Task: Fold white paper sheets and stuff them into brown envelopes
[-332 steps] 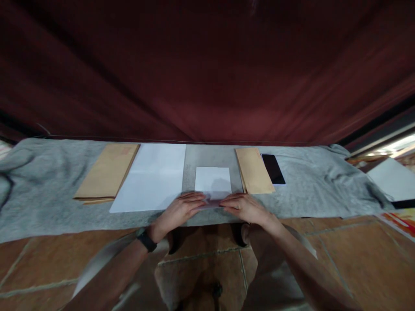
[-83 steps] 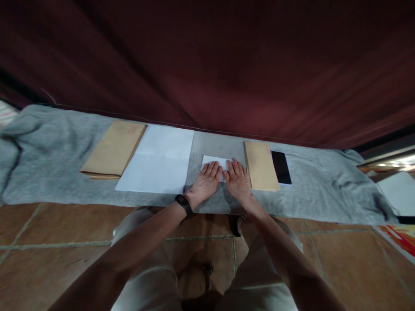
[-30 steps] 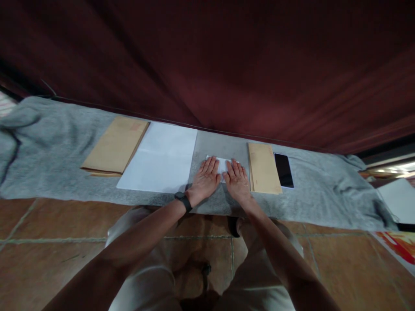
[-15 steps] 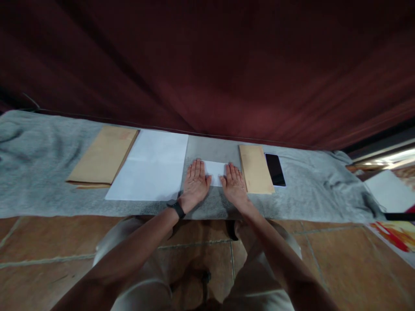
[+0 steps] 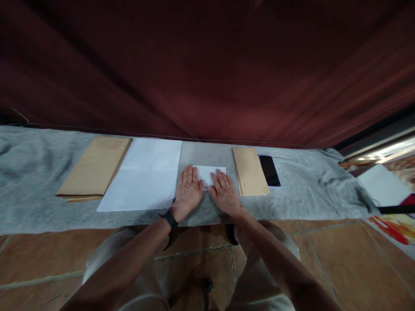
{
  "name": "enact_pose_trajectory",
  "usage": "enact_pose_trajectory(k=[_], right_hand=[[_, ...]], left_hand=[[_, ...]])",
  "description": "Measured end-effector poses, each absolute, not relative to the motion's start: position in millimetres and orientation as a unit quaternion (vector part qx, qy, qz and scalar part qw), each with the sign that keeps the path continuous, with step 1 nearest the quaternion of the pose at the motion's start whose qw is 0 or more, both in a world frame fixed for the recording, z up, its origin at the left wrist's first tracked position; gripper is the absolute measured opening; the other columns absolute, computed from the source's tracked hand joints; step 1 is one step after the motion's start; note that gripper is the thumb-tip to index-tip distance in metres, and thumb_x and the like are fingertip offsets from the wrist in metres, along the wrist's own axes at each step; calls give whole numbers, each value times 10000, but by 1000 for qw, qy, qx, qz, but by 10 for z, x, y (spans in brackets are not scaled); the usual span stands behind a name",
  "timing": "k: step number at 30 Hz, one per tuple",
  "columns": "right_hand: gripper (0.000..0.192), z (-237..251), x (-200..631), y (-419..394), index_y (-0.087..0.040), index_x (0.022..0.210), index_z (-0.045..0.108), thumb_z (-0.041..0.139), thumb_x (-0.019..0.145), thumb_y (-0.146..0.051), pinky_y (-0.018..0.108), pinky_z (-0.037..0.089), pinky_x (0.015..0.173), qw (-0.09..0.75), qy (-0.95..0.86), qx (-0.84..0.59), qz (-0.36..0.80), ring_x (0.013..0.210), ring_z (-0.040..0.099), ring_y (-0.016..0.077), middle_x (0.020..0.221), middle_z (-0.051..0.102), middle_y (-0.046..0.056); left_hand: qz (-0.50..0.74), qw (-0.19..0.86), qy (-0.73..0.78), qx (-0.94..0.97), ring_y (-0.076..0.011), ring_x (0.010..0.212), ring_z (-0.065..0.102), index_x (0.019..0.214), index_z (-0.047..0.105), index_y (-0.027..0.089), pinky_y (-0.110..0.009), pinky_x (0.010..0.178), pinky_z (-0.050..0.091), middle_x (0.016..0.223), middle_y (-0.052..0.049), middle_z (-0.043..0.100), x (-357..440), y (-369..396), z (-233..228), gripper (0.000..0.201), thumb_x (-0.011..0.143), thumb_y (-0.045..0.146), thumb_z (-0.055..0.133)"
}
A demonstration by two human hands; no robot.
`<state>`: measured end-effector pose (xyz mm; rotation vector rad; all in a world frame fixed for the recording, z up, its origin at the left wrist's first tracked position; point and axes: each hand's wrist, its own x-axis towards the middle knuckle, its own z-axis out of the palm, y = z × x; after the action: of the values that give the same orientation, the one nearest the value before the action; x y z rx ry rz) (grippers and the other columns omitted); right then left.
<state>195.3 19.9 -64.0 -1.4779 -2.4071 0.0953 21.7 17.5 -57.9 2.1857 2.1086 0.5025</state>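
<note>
A small folded sheet of white paper [image 5: 207,173] lies on the grey cloth in front of me. My left hand [image 5: 189,189] rests flat over its left end, fingers stretched out and holding nothing. Flat on the paper's right part lies my right hand [image 5: 223,192], its fingers extended and slightly spread. Both palms face down and hide portions of the paper. Left of my left hand is a stack of large white paper sheets [image 5: 142,175]. To the right of my right hand sit small brown envelopes [image 5: 251,172].
Large brown envelopes [image 5: 95,166] lie beside the white stack. A smartphone [image 5: 269,171] with a dark screen is right of the small envelopes. Grey cloth [image 5: 311,185] covers the narrow surface, with a dark red curtain [image 5: 207,77] along its far edge.
My right hand has slid left along the paper, closer to my left hand, uncovering the paper's right corner. The camera view has shifted slightly.
</note>
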Motion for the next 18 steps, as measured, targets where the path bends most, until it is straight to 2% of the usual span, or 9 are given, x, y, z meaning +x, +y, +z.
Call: enact_pose_trajectory(k=[5, 8, 11, 14, 18], right_hand=[[603, -669, 2037, 205, -110, 1575, 360, 436, 1055, -405, 517, 279, 1236, 168, -825, -538, 41, 1535, 291, 303, 1651, 309, 180], [623, -642, 2052, 206, -89, 1567, 367, 442, 1051, -430, 537, 245, 1245, 167, -826, -536, 41, 1535, 288, 314, 1648, 311, 191], [671, -571, 2035, 210, -93, 1560, 383, 507, 1019, -470, 557, 183, 1264, 158, -846, -508, 43, 1536, 283, 330, 1653, 307, 180], [639, -503, 1977, 205, -131, 1551, 410, 538, 1004, -435, 540, 179, 1273, 143, -872, -464, 56, 1516, 333, 307, 1638, 359, 143], [570, -463, 1885, 194, -101, 1509, 469, 530, 1001, -351, 475, 277, 1250, 133, -877, -457, 62, 1466, 422, 283, 1589, 439, 162]], left_hand=[[167, 49, 680, 712, -330, 1463, 416, 1510, 427, 56, -512, 1190, 354, 1557, -208, 470, 114, 156, -443, 573, 977, 259, 366], [178, 69, 674, 714, -335, 1330, 538, 1475, 472, 70, -492, 1121, 430, 1431, -203, 590, 57, 180, -366, 548, 955, 229, 405], [208, 108, 679, 696, -338, 1212, 600, 1458, 489, 63, -494, 1077, 468, 1299, -203, 650, 15, 234, -342, 552, 933, 234, 467], [253, 185, 691, 651, -275, 1043, 662, 1489, 458, 105, -431, 967, 542, 1184, -154, 671, -15, 300, -364, 606, 901, 229, 534], [291, 251, 703, 598, -200, 857, 666, 1505, 436, 130, -350, 824, 568, 1114, -110, 665, -36, 379, -383, 698, 832, 186, 609]])
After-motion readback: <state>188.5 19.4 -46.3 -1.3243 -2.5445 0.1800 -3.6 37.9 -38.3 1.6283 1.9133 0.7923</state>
